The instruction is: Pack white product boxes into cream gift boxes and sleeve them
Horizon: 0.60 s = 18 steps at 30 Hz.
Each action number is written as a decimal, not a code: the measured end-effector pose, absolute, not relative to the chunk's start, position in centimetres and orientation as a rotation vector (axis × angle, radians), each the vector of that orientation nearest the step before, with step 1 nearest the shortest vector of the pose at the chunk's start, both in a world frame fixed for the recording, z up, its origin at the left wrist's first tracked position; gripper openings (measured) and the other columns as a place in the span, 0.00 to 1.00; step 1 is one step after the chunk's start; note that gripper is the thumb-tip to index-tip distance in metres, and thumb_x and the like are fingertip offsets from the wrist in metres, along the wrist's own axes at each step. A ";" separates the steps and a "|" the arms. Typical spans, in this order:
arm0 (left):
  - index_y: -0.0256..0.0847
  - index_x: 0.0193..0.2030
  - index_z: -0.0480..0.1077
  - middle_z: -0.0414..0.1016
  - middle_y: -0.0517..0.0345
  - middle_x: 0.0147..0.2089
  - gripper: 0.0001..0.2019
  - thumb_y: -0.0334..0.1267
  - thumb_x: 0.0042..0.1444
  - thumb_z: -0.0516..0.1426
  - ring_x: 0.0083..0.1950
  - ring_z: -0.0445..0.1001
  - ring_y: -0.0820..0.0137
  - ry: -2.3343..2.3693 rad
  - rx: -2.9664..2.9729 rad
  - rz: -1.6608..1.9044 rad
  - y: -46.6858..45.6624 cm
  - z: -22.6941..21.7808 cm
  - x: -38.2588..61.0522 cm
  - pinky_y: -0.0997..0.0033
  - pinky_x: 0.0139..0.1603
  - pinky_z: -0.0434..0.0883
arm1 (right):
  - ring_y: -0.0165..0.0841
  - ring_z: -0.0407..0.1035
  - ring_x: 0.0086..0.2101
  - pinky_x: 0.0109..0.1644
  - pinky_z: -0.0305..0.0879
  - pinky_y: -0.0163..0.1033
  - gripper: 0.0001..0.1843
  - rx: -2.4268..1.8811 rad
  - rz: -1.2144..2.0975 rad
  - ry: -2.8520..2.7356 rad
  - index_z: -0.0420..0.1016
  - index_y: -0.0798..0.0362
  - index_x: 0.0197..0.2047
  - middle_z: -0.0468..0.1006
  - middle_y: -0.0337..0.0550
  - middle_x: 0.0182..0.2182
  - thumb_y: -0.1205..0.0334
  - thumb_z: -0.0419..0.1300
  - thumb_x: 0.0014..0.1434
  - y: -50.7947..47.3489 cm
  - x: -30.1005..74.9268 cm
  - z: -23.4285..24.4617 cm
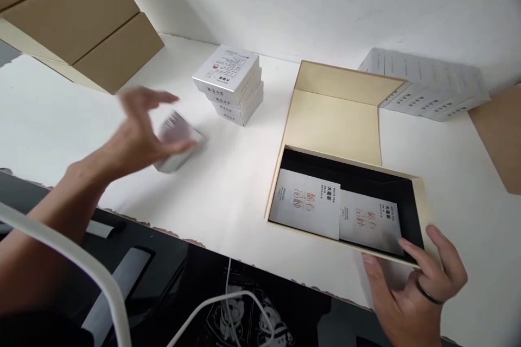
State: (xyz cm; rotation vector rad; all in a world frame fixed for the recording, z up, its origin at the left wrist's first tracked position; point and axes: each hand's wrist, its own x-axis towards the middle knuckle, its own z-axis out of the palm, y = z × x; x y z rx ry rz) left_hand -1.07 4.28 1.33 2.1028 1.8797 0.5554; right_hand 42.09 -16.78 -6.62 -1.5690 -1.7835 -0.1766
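Head view, white table point(228, 184).

- Left hand point(138, 130) is showing blurred above the table's left half. Thumb and fingers are standing apart. A small white tea box point(181, 143), also blurred, is sitting at the fingertips on the hand's right side. Cannot tell whether the fingers are gripping it or only touching it. Its long axis cannot be read either.
- Right hand point(415, 287), wearing a dark ring point(427, 294), is resting at the near right corner of the open gift box point(275, 187). Its fingers are spread and clamping nothing, with the fingertips lying on the rim just beside the right-hand packet.
- The gift box is holding two flat white tea packets side by side: left packet point(307, 203) and right packet point(372, 222). Black lining is showing bare behind them.
- Key relation: the gift box is lying to the right of the small tea box, well apart from it. The right hand is the nearer hand to the gift box.
- A stack of matching white boxes point(232, 84) is standing beyond the left hand.
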 end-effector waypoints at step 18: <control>0.63 0.72 0.39 0.51 0.53 0.70 0.48 0.68 0.51 0.59 0.71 0.60 0.46 1.621 2.496 1.071 -0.6 0.5 -2.6 0.34 0.69 0.67 | 0.55 0.58 0.68 0.66 0.64 0.61 0.43 -1.501 -0.274 -1.842 0.64 0.54 0.70 0.59 0.64 0.71 0.62 0.76 0.56 -16.7 43.2 -7.4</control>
